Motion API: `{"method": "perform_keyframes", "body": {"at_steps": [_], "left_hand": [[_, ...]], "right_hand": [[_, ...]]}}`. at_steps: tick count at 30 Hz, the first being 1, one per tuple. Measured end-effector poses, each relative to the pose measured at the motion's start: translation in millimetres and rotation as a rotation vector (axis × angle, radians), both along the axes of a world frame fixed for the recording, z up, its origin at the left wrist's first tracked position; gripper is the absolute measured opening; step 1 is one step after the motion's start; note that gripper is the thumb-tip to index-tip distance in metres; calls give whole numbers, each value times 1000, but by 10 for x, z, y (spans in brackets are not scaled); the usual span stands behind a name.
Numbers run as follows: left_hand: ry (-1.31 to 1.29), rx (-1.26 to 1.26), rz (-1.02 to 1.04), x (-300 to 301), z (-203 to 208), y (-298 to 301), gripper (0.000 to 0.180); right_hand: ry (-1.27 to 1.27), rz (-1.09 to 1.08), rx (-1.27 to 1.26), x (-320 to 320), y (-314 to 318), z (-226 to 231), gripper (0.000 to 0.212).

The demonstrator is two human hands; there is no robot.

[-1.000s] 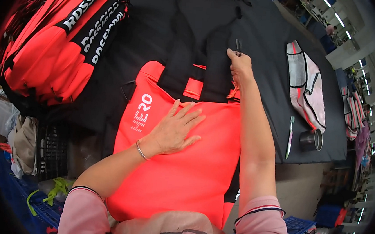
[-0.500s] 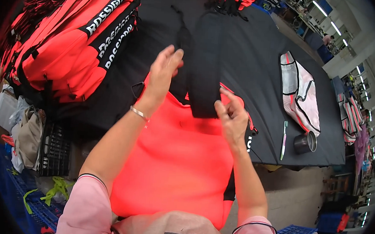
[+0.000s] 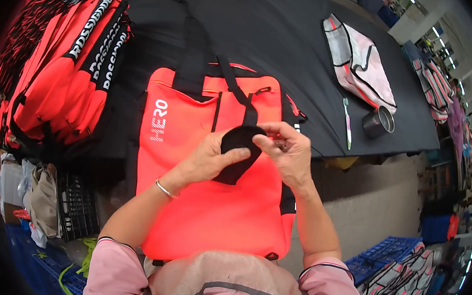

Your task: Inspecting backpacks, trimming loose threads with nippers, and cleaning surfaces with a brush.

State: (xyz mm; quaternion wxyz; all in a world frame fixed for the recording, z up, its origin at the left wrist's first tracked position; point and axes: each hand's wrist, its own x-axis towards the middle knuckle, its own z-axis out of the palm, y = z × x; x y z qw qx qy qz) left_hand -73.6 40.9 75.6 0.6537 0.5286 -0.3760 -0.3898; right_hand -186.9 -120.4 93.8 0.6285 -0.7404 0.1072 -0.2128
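A bright coral-red backpack [image 3: 203,217] lies against my front and over the table edge, with pale lettering at its upper left and zips near its top. Above its middle, my left hand [image 3: 207,159] grips a black padded shoulder strap [image 3: 233,172], thumb across the strap's face. The fingers of my right hand [image 3: 288,154] pinch the same strap's upper edge, and the strap bends between both hands. Another black strap [image 3: 192,52] stretches from the bag's top across the table. Fingertips behind the held strap are hidden.
A stack of similar red bags [image 3: 57,94] stands on the black-covered table [image 3: 272,34] at left. To the right lie a pale pink-and-white bag piece [image 3: 359,63], a toothbrush [image 3: 347,123] and a metal cup [image 3: 378,122]. Blue crates [image 3: 382,259] flank me below.
Both hands have closed on the black padded strap and brought it down over the bag's middle, bending it. The bag's lettered front now shows, and the view has shifted.
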Motion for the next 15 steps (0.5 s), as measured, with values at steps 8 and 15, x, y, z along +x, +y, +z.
{"method": "perform_keyframes", "body": {"at_steps": [8, 15], "left_hand": [[-234, 137, 41, -335, -59, 246, 51], [-858, -28, 321, -436, -290, 462, 40]], "right_hand": [[-30, 4, -47, -162, 194, -25, 11], [335, 250, 623, -27, 292, -532, 15]]}}
